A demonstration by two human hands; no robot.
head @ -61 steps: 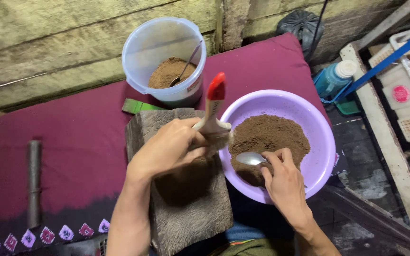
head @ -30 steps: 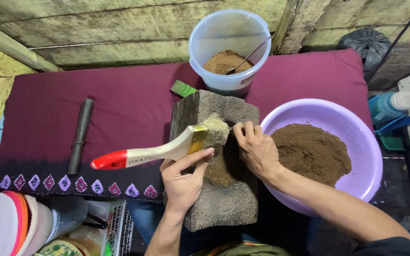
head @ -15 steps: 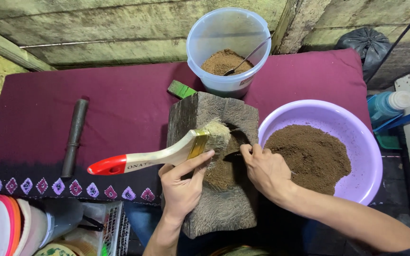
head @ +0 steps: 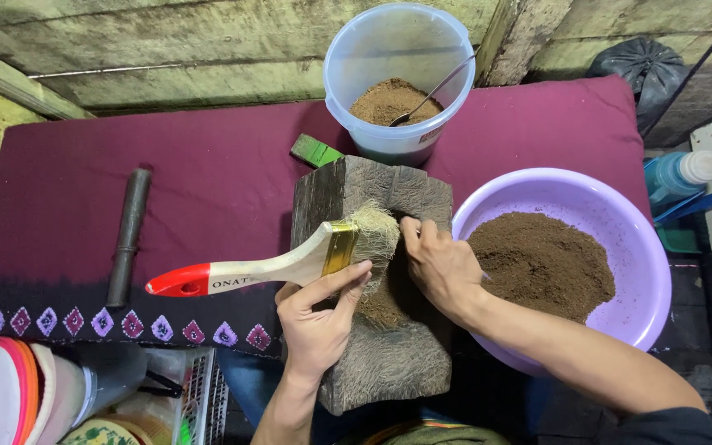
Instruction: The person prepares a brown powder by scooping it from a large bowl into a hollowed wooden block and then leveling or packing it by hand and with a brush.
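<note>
a desk covered by a dark red cloth (head: 208, 181) with a patterned front edge is seen from above, backed by a rough wooden wall (head: 166, 49). on the right, a large lilac basin (head: 620, 247) is set, part-filled with brown powder (head: 541, 264). at the middle front, a weathered wooden block (head: 389, 346) with a hollow in its top is stood against the cloth, and some of the same brown powder is seen lying in that hollow. behind the block, a clear plastic bucket (head: 397, 74) is placed, with powder at its bottom and a spoon (head: 430, 95) leaned inside it. the right hand (head: 438, 264) is laid over the block's hollow beside the basin, fingers bent downward; whether anything is pinched in its grip cannot be told. the left hand (head: 319, 317) is closed around a wide paintbrush (head: 282, 264) at its brass band, the pale bristles being pressed onto the block's top just beside the right hand and the red-tipped handle pointed out to the left. a dark metal rod (head: 128, 235) is laid on the cloth well to the left. a small green block (head: 316, 151) is lodged between the wooden block and the bucket. a blue bottle (head: 677, 175) is seen at the right edge.
</note>
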